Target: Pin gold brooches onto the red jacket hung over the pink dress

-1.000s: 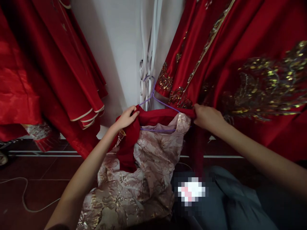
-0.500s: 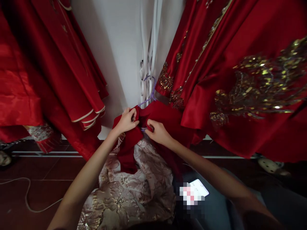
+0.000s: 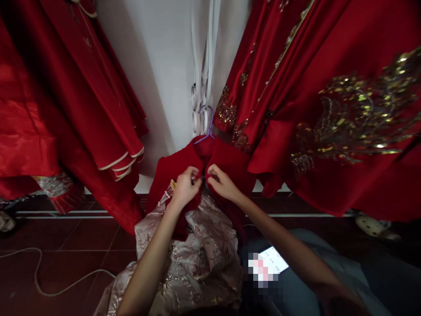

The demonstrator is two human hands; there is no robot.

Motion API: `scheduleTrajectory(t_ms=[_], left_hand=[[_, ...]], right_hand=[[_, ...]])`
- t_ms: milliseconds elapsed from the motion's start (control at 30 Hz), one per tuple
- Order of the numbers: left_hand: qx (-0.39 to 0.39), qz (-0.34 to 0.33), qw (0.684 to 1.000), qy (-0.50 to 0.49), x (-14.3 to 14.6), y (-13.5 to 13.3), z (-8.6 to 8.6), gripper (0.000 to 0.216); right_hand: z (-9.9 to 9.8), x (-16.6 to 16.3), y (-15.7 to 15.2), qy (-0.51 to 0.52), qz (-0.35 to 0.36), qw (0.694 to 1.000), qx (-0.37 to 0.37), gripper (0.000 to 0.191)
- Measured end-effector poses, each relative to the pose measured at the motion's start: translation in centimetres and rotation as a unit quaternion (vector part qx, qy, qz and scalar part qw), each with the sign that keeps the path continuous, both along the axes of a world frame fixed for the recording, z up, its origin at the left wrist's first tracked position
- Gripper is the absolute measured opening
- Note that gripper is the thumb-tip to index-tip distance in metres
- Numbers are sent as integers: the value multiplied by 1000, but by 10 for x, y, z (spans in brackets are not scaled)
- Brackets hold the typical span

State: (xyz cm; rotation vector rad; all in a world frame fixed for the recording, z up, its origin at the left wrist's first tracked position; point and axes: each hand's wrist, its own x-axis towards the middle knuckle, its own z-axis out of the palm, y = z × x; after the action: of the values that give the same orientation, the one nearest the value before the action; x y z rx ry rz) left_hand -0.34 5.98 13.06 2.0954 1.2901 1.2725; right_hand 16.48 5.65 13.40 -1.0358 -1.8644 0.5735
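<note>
A dark red jacket (image 3: 174,164) hangs on a purple hanger (image 3: 210,125) in front of me. My left hand (image 3: 187,186) pinches the jacket's front edge on the left side. Opposite it, my right hand (image 3: 223,183) has its fingers curled on the other front edge. The two hands are close together, a small gap between them. Beside my left hand sits a gold ornament (image 3: 173,184) with hanging beads. Below the jacket spreads a pale, shiny floral-patterned fabric (image 3: 204,245), partly behind my left forearm.
Red garments (image 3: 98,96) hang at the left, and red garments with gold sequins (image 3: 358,118) at the right. White straps with rings (image 3: 205,87) run down the wall. A lit phone (image 3: 274,261) lies at lower right. A white cable (image 3: 66,289) crosses the tiled floor.
Both hands have moved down the jacket front from near the collar, the left also shifting right. The jacket's upper front now lies flatter and its neck opening shows.
</note>
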Motion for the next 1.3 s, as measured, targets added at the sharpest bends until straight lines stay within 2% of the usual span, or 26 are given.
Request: scheduleTrajectory(t_ms=[100, 233, 300, 367, 433, 500, 633, 733, 900, 1067, 1300], left_hand=[[17, -123, 992, 15, 11, -6, 5, 20], [-6, -155, 982, -106, 9, -13, -3, 34], [-32, -150, 972, -177, 9, -15, -10, 33], [-63, -113, 957, -258, 11, -17, -16, 27], [-86, -70, 939, -326, 13, -18, -19, 22], [-97, -54, 932, -344, 16, -18, -20, 19], [-94, -67, 947, -299, 16, -17, -15, 12], [-67, -49, 964, -253, 14, -20, -11, 8], [-25, -44, 994, -99, 9, -33, 1, 9], [0, -53, 997, -51, 9, -39, 13, 10], [-5, -48, 999, -18, 11, -36, 16, 10]], right_hand=[[3, -6, -7, 22, 23, 999, -1, 9], [0, -2, -17, 92, 78, 991, -53, 17], [-5, 1, -19, 147, 85, 983, -77, 20], [-11, 2, -20, 184, 67, 978, -76, 20], [-16, 1, -21, 189, 42, 980, -53, 21], [-19, 0, -22, 169, 24, 985, -28, 22], [-16, -2, -25, 123, 2, 992, 9, 22], [-12, -3, -28, 111, -12, 993, 30, 21], [-9, -7, -34, 116, -58, 990, 63, 22], [-5, -6, -38, 109, -76, 988, 81, 24], [-5, 3, -32, 122, -48, 990, 51, 28]])
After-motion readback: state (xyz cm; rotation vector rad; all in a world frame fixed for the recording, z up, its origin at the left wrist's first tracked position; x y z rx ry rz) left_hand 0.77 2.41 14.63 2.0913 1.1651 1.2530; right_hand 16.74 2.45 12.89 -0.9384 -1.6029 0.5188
